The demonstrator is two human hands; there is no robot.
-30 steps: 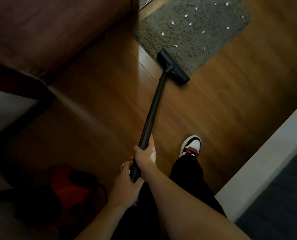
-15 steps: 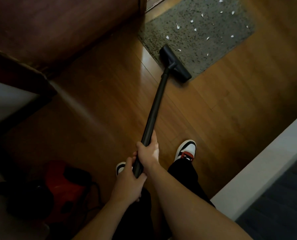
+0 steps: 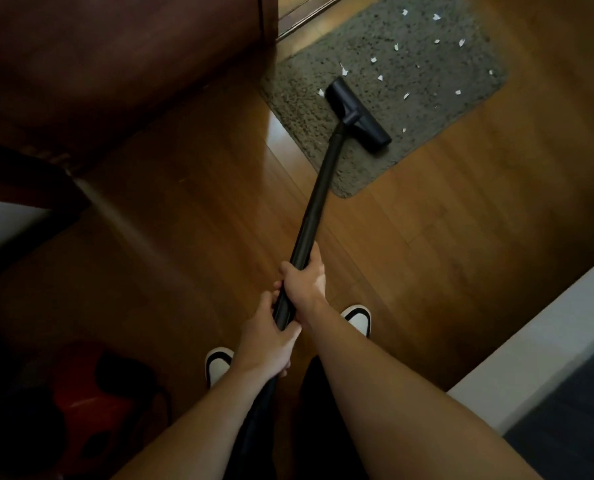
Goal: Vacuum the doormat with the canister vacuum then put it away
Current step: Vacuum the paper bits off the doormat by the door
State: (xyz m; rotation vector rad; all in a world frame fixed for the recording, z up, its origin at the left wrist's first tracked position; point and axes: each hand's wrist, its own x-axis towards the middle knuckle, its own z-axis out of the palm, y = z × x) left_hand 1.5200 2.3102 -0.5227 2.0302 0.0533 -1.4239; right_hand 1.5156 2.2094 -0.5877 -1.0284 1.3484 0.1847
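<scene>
While the red canister vacuum sits in shadow on the wood floor at the person's left, near the left shoe, both hands are on the wand. The canister is the only container in view, and its contents can't be seen. The left hand wraps the near end of the black wand. The right hand grips it just above, close against the left. The wand runs up and away to the floor head, which rests on the near-left part of the grey doormat. White paper scraps lie scattered beyond and to the right of the head, out toward the mat's far edge, and one sits right at the head's far-left end. The strip between the head and the mat's near corner looks clean. My read: vacuuming is barely started. Left to do: sweep the rest of the mat, then stow the vacuum.
</scene>
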